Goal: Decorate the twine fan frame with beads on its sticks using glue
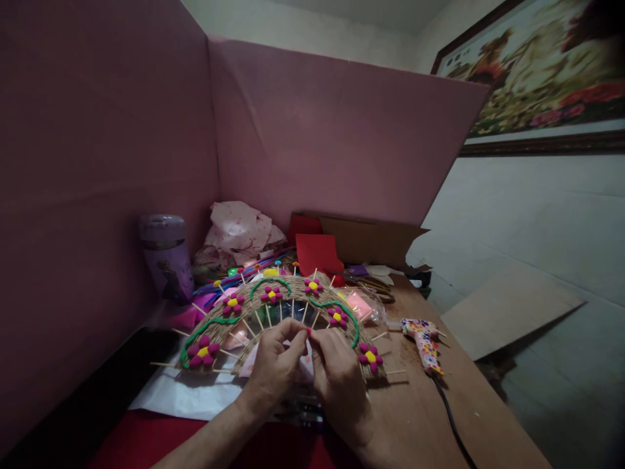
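Note:
Both hands meet at their fingertips above a half-ring twine craft [293, 286] woven around thin wooden sticks. My left hand [273, 361] is closed in a pinch on a tiny red-pink piece of soft clay [308, 332]. From the other side, my right hand [339, 371] pinches the same piece. Magenta clay flowers with yellow centres, such as one flower [203, 352] at the left end, sit on the twine. A green clay vine [212, 322] curves between them. Coloured dots cap several stick ends along the top edge. My hands hide part of the craft's inner edge.
A flower-patterned glue gun [424, 342] with a black cord lies on the wooden table [415, 417] at right. Behind the craft are a purple tumbler [168, 257], crumpled pink wrapping [239, 228], a red sheet [316, 253] and bagged pink clay [359, 305]. Pink panels enclose the left and back.

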A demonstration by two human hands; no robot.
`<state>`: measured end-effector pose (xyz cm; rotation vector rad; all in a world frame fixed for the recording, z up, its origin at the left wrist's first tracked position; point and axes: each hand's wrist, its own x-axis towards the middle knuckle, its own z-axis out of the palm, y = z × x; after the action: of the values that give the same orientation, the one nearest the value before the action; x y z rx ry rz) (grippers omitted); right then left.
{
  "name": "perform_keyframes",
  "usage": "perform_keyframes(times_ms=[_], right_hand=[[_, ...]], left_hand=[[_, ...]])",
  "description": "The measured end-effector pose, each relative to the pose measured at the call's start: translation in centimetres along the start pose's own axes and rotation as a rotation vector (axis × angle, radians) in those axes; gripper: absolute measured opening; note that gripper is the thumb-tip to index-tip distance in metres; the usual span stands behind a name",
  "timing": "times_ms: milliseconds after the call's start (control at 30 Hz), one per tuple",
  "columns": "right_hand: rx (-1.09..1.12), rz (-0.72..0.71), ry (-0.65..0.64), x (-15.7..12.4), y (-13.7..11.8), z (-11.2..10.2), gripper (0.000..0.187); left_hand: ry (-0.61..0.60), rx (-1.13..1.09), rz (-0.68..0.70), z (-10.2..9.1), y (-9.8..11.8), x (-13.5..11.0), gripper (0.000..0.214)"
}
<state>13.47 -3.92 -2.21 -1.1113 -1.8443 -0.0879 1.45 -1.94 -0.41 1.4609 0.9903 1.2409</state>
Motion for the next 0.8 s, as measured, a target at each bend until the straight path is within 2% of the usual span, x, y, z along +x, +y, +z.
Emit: perform_keyframes(times_ms=[100,200,467,667,800], right_hand=[[0.029,0.027,0.02,0.0,0.0,0.0,0.017],[0.045,0.039,0.005,0.0,0.0,0.0,0.017],[-0.042,0.081,-0.04,0.0,0.4,-0.5,0.016],[-0.245,-0.021,-0.045,0.8,0.7,-1.6,0.021],[-0.265,-0.079,-0.052,1.1,0.8,-1.9,0.021]], left_hand=[[0.026,0.043,0.045,0.1,0.1,-0.1,0.019],[0.03,0.012,0.031,0.0,0.0,0.1,0.021],[-0.083,0.05,-0.067,-0.6,0.0,0.6,0.025],[-0.151,0.232,0.033,-1.0,0.5,0.6,0.022],[-0.177,0.329,0.077,-1.2,0.5,0.4,0.024]])
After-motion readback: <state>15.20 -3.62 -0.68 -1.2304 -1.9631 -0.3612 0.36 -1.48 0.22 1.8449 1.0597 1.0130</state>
